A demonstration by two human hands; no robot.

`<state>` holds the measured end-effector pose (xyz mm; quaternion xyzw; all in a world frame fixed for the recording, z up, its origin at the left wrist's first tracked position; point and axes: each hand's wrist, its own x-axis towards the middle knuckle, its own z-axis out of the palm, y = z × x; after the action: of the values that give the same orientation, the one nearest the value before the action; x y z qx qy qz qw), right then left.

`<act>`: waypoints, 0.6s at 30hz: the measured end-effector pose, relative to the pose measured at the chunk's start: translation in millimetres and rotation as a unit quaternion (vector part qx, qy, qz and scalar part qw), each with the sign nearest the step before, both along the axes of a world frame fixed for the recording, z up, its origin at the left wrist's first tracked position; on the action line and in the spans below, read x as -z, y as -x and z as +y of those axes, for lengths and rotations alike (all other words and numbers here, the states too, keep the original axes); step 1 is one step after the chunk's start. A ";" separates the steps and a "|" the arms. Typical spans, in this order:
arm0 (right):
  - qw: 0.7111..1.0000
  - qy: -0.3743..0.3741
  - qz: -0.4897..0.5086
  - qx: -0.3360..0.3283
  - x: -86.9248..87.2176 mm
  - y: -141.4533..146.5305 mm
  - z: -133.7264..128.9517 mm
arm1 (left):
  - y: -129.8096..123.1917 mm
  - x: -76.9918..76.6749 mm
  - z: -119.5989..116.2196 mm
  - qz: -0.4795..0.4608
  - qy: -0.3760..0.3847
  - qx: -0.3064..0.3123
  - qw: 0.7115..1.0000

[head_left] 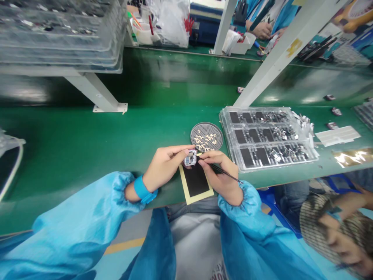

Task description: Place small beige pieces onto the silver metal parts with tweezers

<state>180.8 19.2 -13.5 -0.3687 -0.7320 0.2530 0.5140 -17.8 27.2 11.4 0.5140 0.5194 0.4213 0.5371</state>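
Observation:
Between thumb and fingers, my left hand (166, 163) holds a small, rounded-square electronic device (190, 158) with a pale rim and its inner parts showing. My right hand (223, 171) is closed on dark, thin tweezers (224, 171), whose tips reach the device's right side. Whether the tips grip anything is too small to tell. Under both hands lies a black sheet with a pale yellow border (199, 181). Just beyond the device, a round, grey perforated dish (207, 125) holds many tiny cream-coloured pieces (210, 138).
At right, a clear compartment tray (229, 149) holds black pads and small metallic parts. Stacked clear trays (113, 58) stand upper left on a white frame. A slanted white post (265, 66) rises behind the right tray. Another person's hands (262, 30) work across the bench; someone sits lower right.

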 end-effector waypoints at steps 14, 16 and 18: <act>1.000 0.011 0.026 -0.011 -1.8 -2.7 2.0 | 1.5 3.1 1.6 -0.010 0.044 0.010 0.999; 0.999 0.007 0.031 -0.009 -1.7 -2.9 2.3 | 1.2 3.0 1.9 -0.034 0.047 0.017 0.998; 1.000 0.004 0.029 -0.003 -1.6 -3.2 2.5 | 1.1 3.0 1.9 -0.051 0.048 0.025 0.997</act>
<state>184.0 21.6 -12.0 -0.3607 -0.7169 0.2682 0.5329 -18.9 29.1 8.3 0.4789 0.4977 0.4079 0.5971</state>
